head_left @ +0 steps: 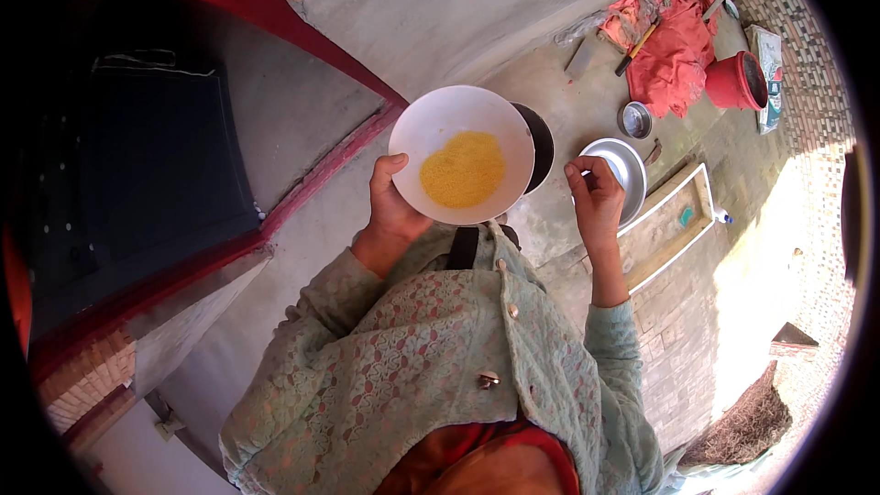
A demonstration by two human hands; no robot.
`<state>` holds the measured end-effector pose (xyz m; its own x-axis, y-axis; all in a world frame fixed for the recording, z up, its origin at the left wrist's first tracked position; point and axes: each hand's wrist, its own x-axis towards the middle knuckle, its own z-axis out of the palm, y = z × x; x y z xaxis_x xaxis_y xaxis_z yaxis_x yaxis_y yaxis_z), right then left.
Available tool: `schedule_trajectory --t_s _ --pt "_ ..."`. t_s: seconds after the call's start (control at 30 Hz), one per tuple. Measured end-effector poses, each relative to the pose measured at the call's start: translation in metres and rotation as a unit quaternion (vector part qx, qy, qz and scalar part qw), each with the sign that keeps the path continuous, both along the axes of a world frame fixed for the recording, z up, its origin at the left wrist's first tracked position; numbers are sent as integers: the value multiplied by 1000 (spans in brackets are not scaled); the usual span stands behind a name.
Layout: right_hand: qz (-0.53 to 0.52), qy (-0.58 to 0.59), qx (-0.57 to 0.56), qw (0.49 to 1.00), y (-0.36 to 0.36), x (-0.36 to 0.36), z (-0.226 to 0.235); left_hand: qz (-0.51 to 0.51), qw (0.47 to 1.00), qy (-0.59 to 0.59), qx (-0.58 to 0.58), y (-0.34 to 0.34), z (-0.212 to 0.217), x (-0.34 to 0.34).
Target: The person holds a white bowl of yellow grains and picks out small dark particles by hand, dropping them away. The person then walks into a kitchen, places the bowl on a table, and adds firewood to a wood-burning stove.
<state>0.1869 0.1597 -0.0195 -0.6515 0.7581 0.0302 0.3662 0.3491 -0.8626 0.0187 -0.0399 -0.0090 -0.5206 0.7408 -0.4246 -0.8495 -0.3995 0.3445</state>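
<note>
while left hand (392, 211) holds bowl (438, 128), right hand (594, 194) seems empty.

Bright daylight, glare lower right | doorway dim, perhaps underexposed | sharp centre | fisheye bending, black rim

Pale green lace top with pink floral pattern, long sleeves, small buttons

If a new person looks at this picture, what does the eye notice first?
First comes the white bowl of yellow grains, held up at the centre by the left hand. The right hand is raised beside it, above a metal plate on the ground. At the upper right lie a red cloth and a red bucket.
</note>
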Motion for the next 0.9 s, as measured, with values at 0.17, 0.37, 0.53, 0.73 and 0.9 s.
schedule_trajectory --t_s 0.17,0.37,0.53,0.73,0.9 --pt "129 14 16 991 -31 -32 50 -21 998 4 -66 -20 -14 1" --pt "239 -87 69 965 -82 -73 25 -85 994 -24 -67 -44 -35 -22" --pt "208 -114 -3 971 -106 -100 17 -116 991 33 -54 -66 -33 -45" --pt "252 -106 123 954 -137 -135 18 -87 995 37 -21 -77 -41 -51" --pt "336 -104 53 934 -132 -143 -9 -67 996 -5 -56 -82 -40 -42"
